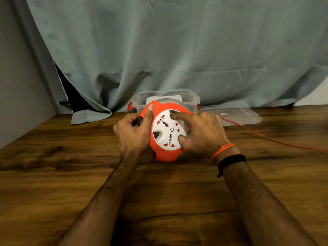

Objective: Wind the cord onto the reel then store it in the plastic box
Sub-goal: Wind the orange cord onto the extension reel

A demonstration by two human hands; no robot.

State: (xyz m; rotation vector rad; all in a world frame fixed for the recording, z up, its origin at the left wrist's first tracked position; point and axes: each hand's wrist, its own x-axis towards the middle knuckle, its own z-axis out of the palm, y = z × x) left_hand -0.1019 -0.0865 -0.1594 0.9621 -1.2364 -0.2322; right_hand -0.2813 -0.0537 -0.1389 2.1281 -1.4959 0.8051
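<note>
An orange reel [166, 153] with a white socket face [166, 129] stands tilted on the wooden table [71, 174], face toward me. My left hand [133, 132] grips its left rim, thumb laid over the orange edge. My right hand [200, 132] grips the white face, its fingers hooked into the openings. A thin orange cord [266, 137] runs from behind my right hand across the table and off the right edge. A clear plastic box [166, 99] with orange latches stands open just behind the reel.
The box's clear lid [236, 115] lies flat on the table to the right of the box. A grey-green curtain [177, 50] hangs behind and drapes onto the table at the left. A grey wall [17, 86] bounds the left side.
</note>
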